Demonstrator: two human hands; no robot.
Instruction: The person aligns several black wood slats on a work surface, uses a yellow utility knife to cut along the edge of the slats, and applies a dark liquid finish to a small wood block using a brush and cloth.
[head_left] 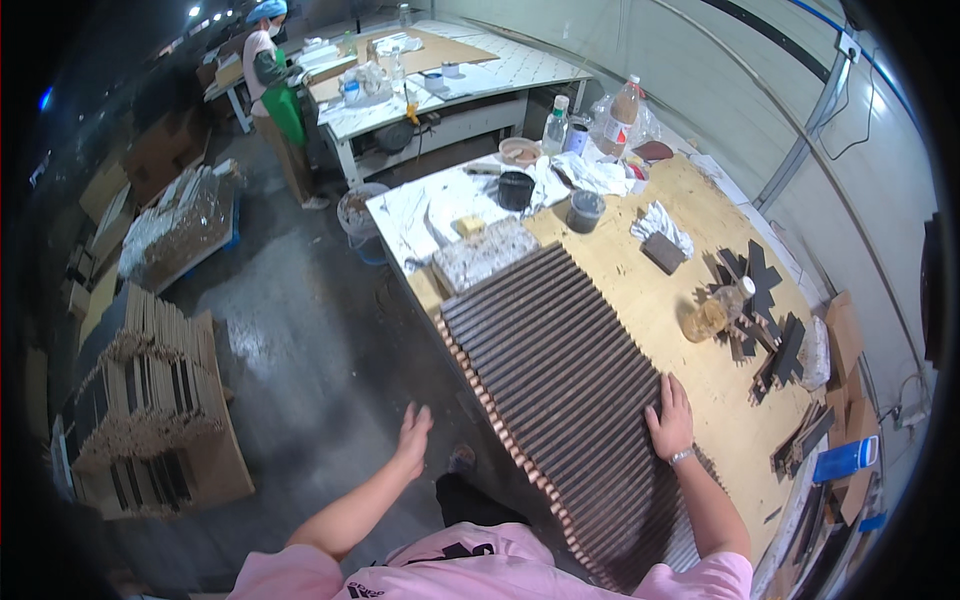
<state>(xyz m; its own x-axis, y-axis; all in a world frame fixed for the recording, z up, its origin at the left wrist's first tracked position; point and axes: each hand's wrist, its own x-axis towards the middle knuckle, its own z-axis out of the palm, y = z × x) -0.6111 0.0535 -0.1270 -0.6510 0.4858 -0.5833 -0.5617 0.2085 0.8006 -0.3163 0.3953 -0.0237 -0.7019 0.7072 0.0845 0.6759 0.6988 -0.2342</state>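
Observation:
A long row of narrow dark strips with pale wooden edges (pixel 555 350) lies side by side on the worktable, forming a ribbed sheet. My right hand (pixel 671 420) rests flat on its right edge, fingers stretched toward the far side and a band around the wrist. Off the table's left side, my left hand (pixel 413 442) hangs over the floor with its fingers extended and nothing in it. Just beyond the strips sits a whitish, stained block (pixel 485 257), with a small yellow sponge (pixel 467 227) at its far edge.
On the wooden tabletop (pixel 620 270) stand a black cup (pixel 515 190), a grey tub (pixel 585 211), bottles (pixel 620 115) and a jar of yellowish liquid (pixel 705 320). Dark offcuts (pixel 760 285) lie right. Stacked strips (pixel 150 390) stand on the left floor; a co-worker (pixel 270 95) stands at another table.

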